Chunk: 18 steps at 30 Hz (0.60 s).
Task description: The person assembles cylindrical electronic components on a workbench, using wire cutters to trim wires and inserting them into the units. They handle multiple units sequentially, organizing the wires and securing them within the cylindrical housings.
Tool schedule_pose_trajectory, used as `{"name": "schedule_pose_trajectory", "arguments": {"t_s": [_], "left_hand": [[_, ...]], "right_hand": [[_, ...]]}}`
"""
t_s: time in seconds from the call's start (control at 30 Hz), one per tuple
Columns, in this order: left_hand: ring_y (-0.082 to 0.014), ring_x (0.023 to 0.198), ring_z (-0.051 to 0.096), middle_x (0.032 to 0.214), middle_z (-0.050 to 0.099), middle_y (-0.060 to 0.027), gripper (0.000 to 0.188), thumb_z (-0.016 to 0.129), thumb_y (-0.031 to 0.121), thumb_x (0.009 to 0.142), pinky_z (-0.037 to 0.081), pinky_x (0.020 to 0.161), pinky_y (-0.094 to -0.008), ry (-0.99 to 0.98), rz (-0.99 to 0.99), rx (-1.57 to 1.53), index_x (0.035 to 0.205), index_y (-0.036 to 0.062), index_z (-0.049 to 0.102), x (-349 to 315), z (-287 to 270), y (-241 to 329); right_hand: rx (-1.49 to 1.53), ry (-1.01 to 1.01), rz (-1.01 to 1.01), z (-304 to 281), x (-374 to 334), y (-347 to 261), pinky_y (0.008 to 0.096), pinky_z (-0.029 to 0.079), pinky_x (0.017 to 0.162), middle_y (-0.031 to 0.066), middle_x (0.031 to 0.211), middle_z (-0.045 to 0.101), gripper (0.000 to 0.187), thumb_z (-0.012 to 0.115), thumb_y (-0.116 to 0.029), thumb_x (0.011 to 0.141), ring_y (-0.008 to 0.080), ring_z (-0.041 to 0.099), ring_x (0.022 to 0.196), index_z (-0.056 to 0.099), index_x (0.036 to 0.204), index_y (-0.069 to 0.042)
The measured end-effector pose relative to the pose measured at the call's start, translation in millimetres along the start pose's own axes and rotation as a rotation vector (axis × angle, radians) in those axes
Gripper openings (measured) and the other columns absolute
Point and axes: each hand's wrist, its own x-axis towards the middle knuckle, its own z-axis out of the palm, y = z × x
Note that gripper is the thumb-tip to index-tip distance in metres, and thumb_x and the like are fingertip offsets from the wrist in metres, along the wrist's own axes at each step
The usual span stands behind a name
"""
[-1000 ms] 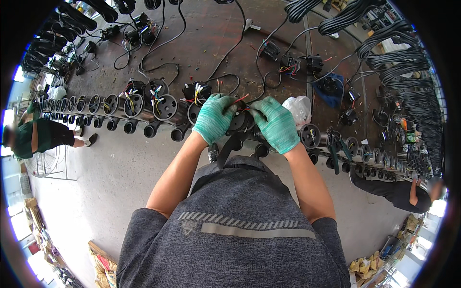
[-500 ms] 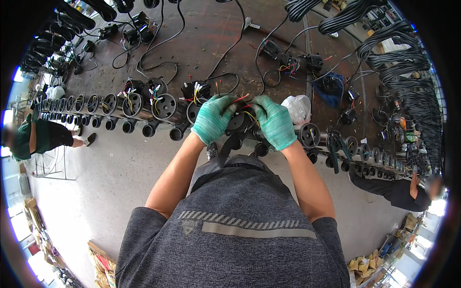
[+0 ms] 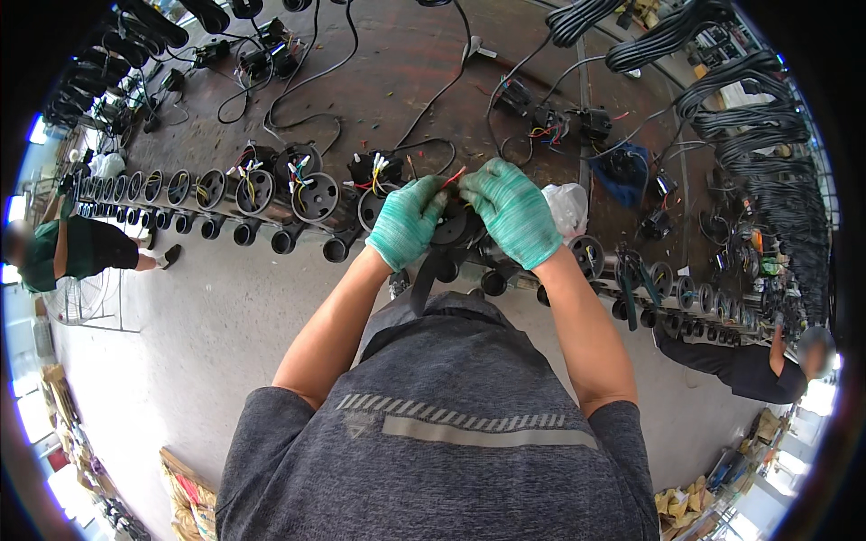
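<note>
My left hand [image 3: 406, 222], in a green knit glove, pinches a thin red wire [image 3: 456, 175] whose end points up and to the right. My right hand [image 3: 514, 215], gloved the same way, is closed with its fingertips at that wire, close beside the left fingers. Below both hands is a round black motor housing [image 3: 456, 231], partly covered by the gloves. Just left of my left hand lies a black part with white-capped and yellow wires [image 3: 377, 171]. A clear plastic bag [image 3: 566, 209] sits to the right of my right hand.
A row of round black housings [image 3: 317, 197] lines the bench edge on both sides. Black cable coils [image 3: 663, 41] hang around the brown bench top [image 3: 397, 86]. Green-handled pliers [image 3: 629, 288] rest at the right. One person [image 3: 86, 257] stands left, another [image 3: 740, 361] right.
My right hand has risen and come closer to the left, its fingers now at the red wire. The yellow wire seen beside it before is hidden. The view has shifted slightly.
</note>
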Motion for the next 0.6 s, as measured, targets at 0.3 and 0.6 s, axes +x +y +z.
{"name": "schedule_pose_trajectory", "arguments": {"t_s": [0.3, 0.6], "left_hand": [[-0.0451, 0.102, 0.070, 0.110, 0.073, -0.0250, 0.028, 0.065, 0.012, 0.104, 0.056, 0.090, -0.0491, 0.059, 0.196, 0.152, 0.130, 0.0015, 0.069, 4, 1, -12], [-0.0427, 0.112, 0.065, 0.113, 0.072, -0.0187, 0.030, 0.066, 0.013, 0.101, 0.052, 0.100, -0.0491, -0.070, 0.372, 0.356, 0.129, 0.0053, 0.071, 3, -10, 6]], "right_hand": [[-0.170, -0.074, -0.218, -11, -26, -14, 0.0420, 0.057, 0.078, 0.0077, 0.096, 0.064, 0.022, 0.079, -0.009, 0.080, 0.0291, 0.065, 0.091, 0.076, 0.102, -0.009], [-0.284, 0.000, -0.285, -12, -31, -17, 0.0406, 0.058, 0.076, 0.0068, 0.097, 0.066, 0.023, 0.079, -0.010, 0.080, 0.0273, 0.067, 0.089, 0.077, 0.103, -0.009]]}}
